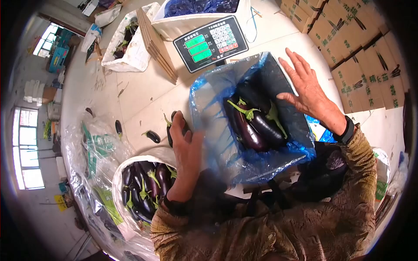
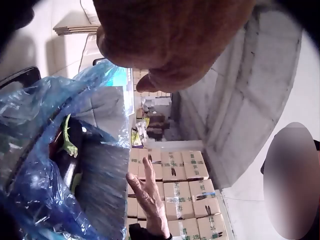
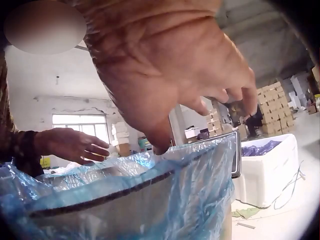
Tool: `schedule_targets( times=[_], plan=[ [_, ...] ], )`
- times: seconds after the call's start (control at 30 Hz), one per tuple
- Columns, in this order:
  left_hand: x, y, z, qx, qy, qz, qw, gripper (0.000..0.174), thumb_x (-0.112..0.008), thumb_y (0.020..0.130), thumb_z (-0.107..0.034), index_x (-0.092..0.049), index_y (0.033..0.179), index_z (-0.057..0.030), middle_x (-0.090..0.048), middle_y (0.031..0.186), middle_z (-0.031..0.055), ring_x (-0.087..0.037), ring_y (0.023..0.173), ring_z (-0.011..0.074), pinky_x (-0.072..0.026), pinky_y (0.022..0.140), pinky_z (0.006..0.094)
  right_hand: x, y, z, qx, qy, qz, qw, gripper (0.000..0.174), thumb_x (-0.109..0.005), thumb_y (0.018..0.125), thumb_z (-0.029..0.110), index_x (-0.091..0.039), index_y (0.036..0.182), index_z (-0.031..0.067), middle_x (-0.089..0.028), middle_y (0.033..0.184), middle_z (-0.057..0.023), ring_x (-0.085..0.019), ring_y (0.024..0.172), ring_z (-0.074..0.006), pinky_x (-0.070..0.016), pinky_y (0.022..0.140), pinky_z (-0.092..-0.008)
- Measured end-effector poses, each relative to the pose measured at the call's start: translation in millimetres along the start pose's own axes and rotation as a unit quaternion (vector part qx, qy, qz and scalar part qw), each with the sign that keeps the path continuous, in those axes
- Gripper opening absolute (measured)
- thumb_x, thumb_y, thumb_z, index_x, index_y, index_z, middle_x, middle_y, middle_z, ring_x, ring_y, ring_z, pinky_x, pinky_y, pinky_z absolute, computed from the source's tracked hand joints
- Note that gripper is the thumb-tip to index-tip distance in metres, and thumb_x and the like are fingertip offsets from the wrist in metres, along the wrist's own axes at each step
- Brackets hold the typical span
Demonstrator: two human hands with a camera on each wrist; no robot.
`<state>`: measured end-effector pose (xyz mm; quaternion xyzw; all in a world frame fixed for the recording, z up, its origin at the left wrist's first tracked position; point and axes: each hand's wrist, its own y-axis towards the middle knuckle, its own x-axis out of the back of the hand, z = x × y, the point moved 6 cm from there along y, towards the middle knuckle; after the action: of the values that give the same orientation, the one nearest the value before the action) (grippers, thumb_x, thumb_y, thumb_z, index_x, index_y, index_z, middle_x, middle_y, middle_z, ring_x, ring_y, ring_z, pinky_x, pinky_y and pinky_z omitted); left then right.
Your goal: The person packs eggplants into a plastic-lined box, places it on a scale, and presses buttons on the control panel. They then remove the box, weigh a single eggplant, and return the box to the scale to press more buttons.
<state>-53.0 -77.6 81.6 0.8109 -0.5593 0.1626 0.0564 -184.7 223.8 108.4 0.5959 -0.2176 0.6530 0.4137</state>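
A box lined with blue plastic film (image 1: 209, 143) holds several glossy dark purple eggplants (image 1: 263, 128) with green stems. My right hand (image 1: 308, 89) hovers at the box's right rim, fingers spread and nothing in them. Between the box and a white tub, my left hand (image 1: 186, 154) has its fingers loosely extended; in the right wrist view this left hand (image 3: 70, 144) shows nothing in its grasp. Beside its fingertips, dark eggplants (image 1: 170, 135) lie on the table, partly hidden by the hand. The round white tub (image 1: 118, 185) by my left forearm is full of eggplants.
A scale display (image 1: 211, 43) with green lit readouts stands behind the box. Cardboard sheets (image 1: 156, 48), a white sack with eggplants (image 1: 130, 54) and a white foam box (image 1: 174, 24) lie beyond. Printed cartons (image 1: 361, 65) are stacked at right; clear plastic film (image 1: 93, 169) lies left.
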Motion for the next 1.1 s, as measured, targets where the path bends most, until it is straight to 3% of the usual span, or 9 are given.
schedule_targets(
  times=[0.1, 0.17, 0.23, 0.33, 0.37, 0.43, 0.47, 0.8, 1.1],
  plan=[
    [2.8, -0.1, -8.3, 0.026, 0.046, -0.027, 0.998, 0.074, -0.060, 0.087, -0.023, -0.025, 0.145, 0.0071, -0.035, 0.145, 0.0252, -0.032, 0.137, 0.0334, -0.0289, 0.111, 0.0450, -8.5, -9.8, -28.8, 0.000, -0.002, -0.047, 0.999, 0.086, -0.076, 0.078, 0.037, -0.032, 0.146, 0.0074, -0.022, 0.154, -0.0211, -0.027, 0.139, -0.0417, -0.0330, 0.108, -0.0524],
    [6.3, -6.9, -26.9, -0.116, 0.134, -0.092, 0.980, 0.071, -0.064, 0.084, -0.012, -0.030, 0.144, 0.0032, -0.036, 0.142, 0.0225, -0.037, 0.133, 0.0345, -0.0314, 0.109, 0.0412, 9.5, -12.3, -26.6, -0.018, -0.070, -0.129, 0.989, 0.087, -0.074, 0.079, 0.041, -0.032, 0.147, 0.0072, -0.024, 0.153, -0.0223, -0.028, 0.139, -0.0414, -0.0317, 0.109, -0.0507],
    [-3.8, -17.5, -59.7, -0.235, 0.202, -0.105, 0.945, 0.074, -0.067, 0.081, -0.010, -0.031, 0.144, 0.0026, -0.035, 0.144, 0.0236, -0.034, 0.134, 0.0390, -0.0301, 0.108, 0.0466, 36.4, -11.5, -3.2, 0.000, -0.094, -0.171, 0.981, 0.089, -0.076, 0.076, 0.040, -0.032, 0.147, 0.0070, -0.024, 0.153, -0.0233, -0.028, 0.139, -0.0410, -0.0312, 0.110, -0.0503],
    [-40.6, -23.5, -57.0, -0.328, 0.294, 0.008, 0.898, 0.074, -0.065, 0.082, -0.011, -0.029, 0.146, -0.0012, -0.032, 0.148, 0.0219, -0.029, 0.138, 0.0390, -0.0232, 0.113, 0.0484, 34.6, -15.7, 28.0, 0.066, -0.055, -0.144, 0.986, 0.096, -0.082, 0.068, 0.033, -0.033, 0.148, 0.0100, -0.024, 0.154, -0.0212, -0.028, 0.140, -0.0393, -0.0343, 0.106, -0.0490],
    [-46.6, -24.1, -49.1, -0.330, 0.292, 0.010, 0.898, 0.074, -0.065, 0.082, -0.011, -0.029, 0.146, -0.0012, -0.032, 0.148, 0.0219, -0.029, 0.138, 0.0390, -0.0232, 0.113, 0.0484, 17.9, -15.8, 37.8, 0.098, -0.032, -0.061, 0.993, 0.094, -0.083, 0.067, 0.033, -0.036, 0.146, 0.0098, -0.024, 0.154, -0.0217, -0.029, 0.140, -0.0386, -0.0357, 0.105, -0.0465],
    [-75.7, -19.7, -19.3, -0.280, 0.413, 0.172, 0.850, 0.076, -0.070, 0.077, -0.011, -0.034, 0.144, -0.0025, -0.033, 0.147, 0.0209, -0.028, 0.137, 0.0424, -0.0237, 0.110, 0.0500, -41.2, -27.2, 45.1, 0.125, -0.033, 0.094, 0.987, 0.091, -0.079, 0.070, 0.043, -0.038, 0.145, 0.0110, -0.024, 0.154, -0.0200, -0.022, 0.144, -0.0354, -0.0350, 0.105, -0.0459],
    [-79.6, -18.7, -26.0, -0.290, 0.413, 0.166, 0.847, 0.076, -0.070, 0.077, -0.011, -0.034, 0.144, -0.0025, -0.033, 0.147, 0.0209, -0.028, 0.137, 0.0424, -0.0237, 0.110, 0.0500, -61.7, -34.9, 46.5, 0.120, -0.065, 0.175, 0.975, 0.090, -0.077, 0.071, 0.046, -0.038, 0.145, 0.0113, -0.025, 0.155, -0.0186, -0.020, 0.144, -0.0338, -0.0321, 0.106, -0.0455],
    [-79.9, -24.1, -35.5, -0.298, 0.418, 0.142, 0.846, 0.077, -0.074, 0.072, -0.014, -0.041, 0.140, -0.0050, -0.036, 0.146, 0.0187, -0.031, 0.134, 0.0428, -0.0264, 0.107, 0.0509, -58.3, -45.5, 60.3, 0.183, -0.014, 0.175, 0.967, 0.079, -0.078, 0.073, 0.035, -0.046, 0.140, 0.0097, -0.031, 0.152, -0.0176, -0.026, 0.141, -0.0350, -0.0330, 0.104, -0.0451],
    [-59.0, -15.7, -34.5, -0.286, 0.363, 0.090, 0.882, 0.076, -0.071, 0.076, -0.014, -0.036, 0.142, -0.0023, -0.034, 0.145, 0.0248, -0.029, 0.133, 0.0479, -0.0247, 0.109, 0.0527, -24.6, -29.7, 46.4, 0.128, -0.024, 0.084, 0.988, 0.079, -0.081, 0.069, 0.028, -0.047, 0.138, 0.0068, -0.029, 0.152, -0.0190, -0.028, 0.140, -0.0364, -0.0364, 0.100, -0.0470]
  ],
)
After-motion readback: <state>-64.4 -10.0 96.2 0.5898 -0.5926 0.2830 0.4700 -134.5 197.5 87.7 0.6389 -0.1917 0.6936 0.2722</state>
